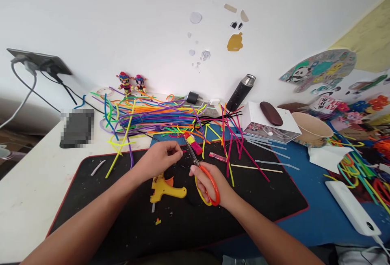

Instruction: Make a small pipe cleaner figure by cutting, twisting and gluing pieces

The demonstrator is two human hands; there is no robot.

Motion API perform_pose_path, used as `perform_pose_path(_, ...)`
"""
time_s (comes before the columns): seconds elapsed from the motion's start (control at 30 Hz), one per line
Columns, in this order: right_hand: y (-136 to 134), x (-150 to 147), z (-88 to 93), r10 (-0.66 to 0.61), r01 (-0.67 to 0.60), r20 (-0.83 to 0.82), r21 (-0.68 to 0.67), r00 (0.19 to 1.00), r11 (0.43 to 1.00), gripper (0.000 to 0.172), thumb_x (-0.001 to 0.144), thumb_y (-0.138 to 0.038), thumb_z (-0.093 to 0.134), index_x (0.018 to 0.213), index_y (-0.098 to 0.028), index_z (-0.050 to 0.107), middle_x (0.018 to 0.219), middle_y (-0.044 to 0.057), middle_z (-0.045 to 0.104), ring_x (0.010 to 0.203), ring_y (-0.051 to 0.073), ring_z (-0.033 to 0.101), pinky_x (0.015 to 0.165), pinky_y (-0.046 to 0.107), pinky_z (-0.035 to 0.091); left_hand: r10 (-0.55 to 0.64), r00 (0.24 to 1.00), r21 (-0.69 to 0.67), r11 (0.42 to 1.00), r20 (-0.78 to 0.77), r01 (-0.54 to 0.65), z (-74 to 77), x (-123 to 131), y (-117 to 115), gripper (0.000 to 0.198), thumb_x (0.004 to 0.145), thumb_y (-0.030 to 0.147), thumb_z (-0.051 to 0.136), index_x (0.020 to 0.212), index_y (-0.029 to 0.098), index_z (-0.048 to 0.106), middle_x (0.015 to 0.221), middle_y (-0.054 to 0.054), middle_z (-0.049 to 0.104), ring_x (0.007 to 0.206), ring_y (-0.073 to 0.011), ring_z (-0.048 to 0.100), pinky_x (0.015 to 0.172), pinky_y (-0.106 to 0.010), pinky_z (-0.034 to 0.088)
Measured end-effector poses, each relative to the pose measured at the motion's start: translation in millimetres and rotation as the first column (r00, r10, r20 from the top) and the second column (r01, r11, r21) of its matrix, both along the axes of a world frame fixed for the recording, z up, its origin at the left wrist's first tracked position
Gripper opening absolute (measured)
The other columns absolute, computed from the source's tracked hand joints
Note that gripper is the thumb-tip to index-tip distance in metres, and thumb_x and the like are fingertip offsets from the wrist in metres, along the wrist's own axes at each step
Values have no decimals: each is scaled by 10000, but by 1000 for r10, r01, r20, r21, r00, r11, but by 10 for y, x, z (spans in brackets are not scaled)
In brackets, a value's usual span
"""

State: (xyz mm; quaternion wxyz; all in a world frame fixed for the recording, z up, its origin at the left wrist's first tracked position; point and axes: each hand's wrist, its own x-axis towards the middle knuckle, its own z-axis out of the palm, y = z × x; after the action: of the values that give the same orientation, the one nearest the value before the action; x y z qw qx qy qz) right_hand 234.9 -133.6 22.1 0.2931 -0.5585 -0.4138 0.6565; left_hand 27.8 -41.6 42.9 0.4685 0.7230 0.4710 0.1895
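My right hand [215, 184] is closed around the handles of a pair of scissors [215, 188], one handle orange-red and one yellow. Their blades point up and to the left, towards my left hand [164, 157]. That hand is pinched on a short pink piece of pipe cleaner [183, 151], whose end peeks out beside the blades. Just behind the scissor tips lies a small fuzzy red, yellow and pink figure piece [195, 144]. Below my left hand a yellow glue gun [170, 190] rests on the black mat [122, 216].
Bundles of coloured pipe cleaners [161, 117] spread along the back. Two small figures [124, 83] stand by the wall. A pink lighter [217, 157], a black flask [241, 92], a white box [274, 121], a paper bowl [313, 129] and a white power strip [353, 208] are to the right.
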Motion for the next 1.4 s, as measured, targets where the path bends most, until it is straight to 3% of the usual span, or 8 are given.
perform_pose_path(0.17,35,69,17,39,-39,2,10,999,999,654,860,-840,606,991,-199,611,480,-115,470,294,77,383,313,190,321,33,997,-2,999,65,-33,26,-67,102,360,886,529,602,743,201,646,674,1,640,654,-180,568,635,-288,418)
perform_pose_path(0.43,141,135,86,150,-160,224,28,963,987,552,928,-748,615,1057,-213,651,534,-73,550,373,109,469,422,238,363,90,994,69,993,64,-94,51,-252,318,437,905,603,616,763,191,658,703,6,624,674,-162,526,664,-276,407)
perform_pose_path(0.63,169,169,223,205,-421,725,129,658,898,451,923,-617,714,1178,-246,744,894,67,789,789,254,723,651,305,412,114,987,57,991,113,-120,180,-257,442,443,900,617,624,788,189,655,697,15,596,659,-148,495,627,-260,391)
perform_pose_path(0.8,151,191,255,236,-489,842,37,485,872,486,974,-577,656,1335,-255,699,1049,116,822,980,338,770,719,335,448,81,985,61,994,154,-91,210,-185,485,435,894,615,633,823,187,665,740,7,617,702,-161,529,658,-264,406)
perform_pose_path(1.0,123,254,243,293,-586,895,-44,337,809,419,974,-382,673,1369,-242,681,1223,125,801,1101,353,763,831,364,510,-12,993,74,997,122,3,-2,-149,501,429,923,588,616,760,192,629,708,17,560,675,-154,482,647,-268,373)
perform_pose_path(1.13,118,293,291,335,-620,889,-77,312,781,477,949,-271,671,1423,-226,654,1335,132,760,1182,349,736,908,374,521,-45,997,54,998,67,41,-70,-155,497,391,933,548,611,768,195,633,692,29,563,660,-152,488,651,-273,363)
perform_pose_path(1.27,132,311,408,366,-685,876,-58,315,726,399,974,-353,686,1356,-239,708,1205,123,800,1084,336,758,854,367,520,-58,997,36,998,47,57,-46,-127,463,393,929,552,600,767,196,644,700,21,593,669,-162,518,641,-273,371)
perform_pose_path(1.4,179,306,463,289,-635,839,84,461,768,294,1005,-390,649,1230,-247,773,1026,88,824,925,277,767,774,338,500,-104,991,8,995,86,103,-62,-90,425,385,930,543,606,764,198,643,701,18,605,673,-164,542,654,-272,402)
